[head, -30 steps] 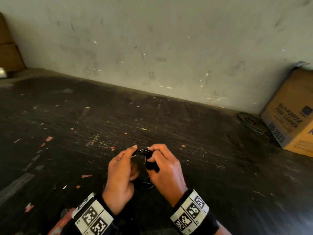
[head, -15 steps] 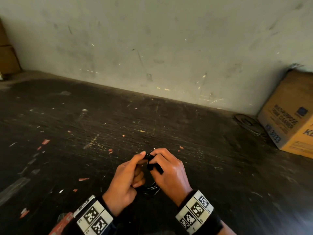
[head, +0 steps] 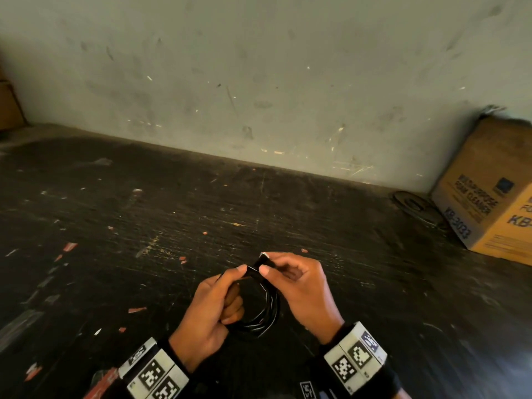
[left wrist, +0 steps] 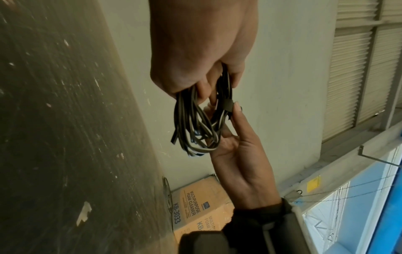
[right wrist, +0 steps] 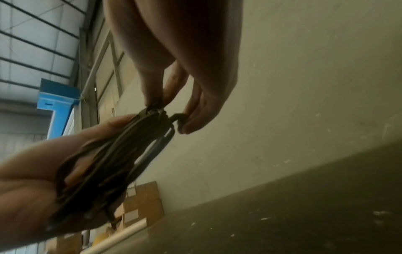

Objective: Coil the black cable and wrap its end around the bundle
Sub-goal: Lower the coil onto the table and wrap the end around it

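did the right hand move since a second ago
Cannot tell. The head camera shifted: the cardboard box changed place in the picture too. The right hand pinches the black cable beside the left hand.

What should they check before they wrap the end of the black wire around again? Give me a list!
1. Left hand grips the coil: ok.
2. Right hand pinches the wrap at the top of the coil: ok, thumb and fingers are closed on it.
3. Loops held together, none dangling away: ok, they sit in one bunch in the left wrist view.
4. Coil lifted off the table: ok.
5. Enough loose end left for another turn: cannot tell, fingers hide it.
6. Wrap tight on the bundle: cannot tell.
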The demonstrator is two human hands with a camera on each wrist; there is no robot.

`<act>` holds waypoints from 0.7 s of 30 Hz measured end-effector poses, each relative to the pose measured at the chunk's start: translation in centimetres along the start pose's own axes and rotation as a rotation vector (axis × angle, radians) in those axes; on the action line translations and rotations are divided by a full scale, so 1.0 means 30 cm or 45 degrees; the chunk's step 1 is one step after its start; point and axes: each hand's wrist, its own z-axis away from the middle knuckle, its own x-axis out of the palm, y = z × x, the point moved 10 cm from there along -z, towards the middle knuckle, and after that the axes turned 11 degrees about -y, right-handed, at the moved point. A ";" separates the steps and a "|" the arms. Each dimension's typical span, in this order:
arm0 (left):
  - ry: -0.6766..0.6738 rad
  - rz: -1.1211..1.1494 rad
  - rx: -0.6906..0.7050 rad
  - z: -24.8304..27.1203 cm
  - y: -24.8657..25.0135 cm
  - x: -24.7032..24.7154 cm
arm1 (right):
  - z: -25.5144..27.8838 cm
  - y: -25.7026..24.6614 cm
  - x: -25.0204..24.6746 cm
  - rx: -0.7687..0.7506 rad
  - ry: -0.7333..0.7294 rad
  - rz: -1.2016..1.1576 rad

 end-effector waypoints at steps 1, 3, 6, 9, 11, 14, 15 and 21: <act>-0.011 -0.014 0.002 0.002 0.001 0.001 | 0.001 -0.002 -0.002 0.003 -0.001 -0.038; -0.018 -0.052 0.011 0.004 0.006 0.001 | 0.001 0.000 -0.011 0.013 0.031 -0.074; -0.002 -0.100 0.039 0.003 0.016 0.002 | 0.003 0.004 -0.022 0.027 0.090 -0.145; 0.019 -0.140 0.047 0.008 0.020 0.005 | 0.007 0.004 -0.028 0.028 0.104 -0.147; 0.016 -0.166 0.048 0.011 0.022 0.011 | 0.012 0.011 -0.037 0.042 0.125 -0.132; -0.005 -0.174 0.035 0.010 0.030 0.024 | 0.006 0.034 -0.053 0.124 0.128 -0.201; -0.015 -0.174 0.033 0.009 0.035 0.030 | 0.002 0.039 -0.047 0.157 0.069 -0.233; -0.083 -0.278 0.013 0.009 0.079 0.046 | 0.005 -0.026 -0.004 0.115 -0.230 0.000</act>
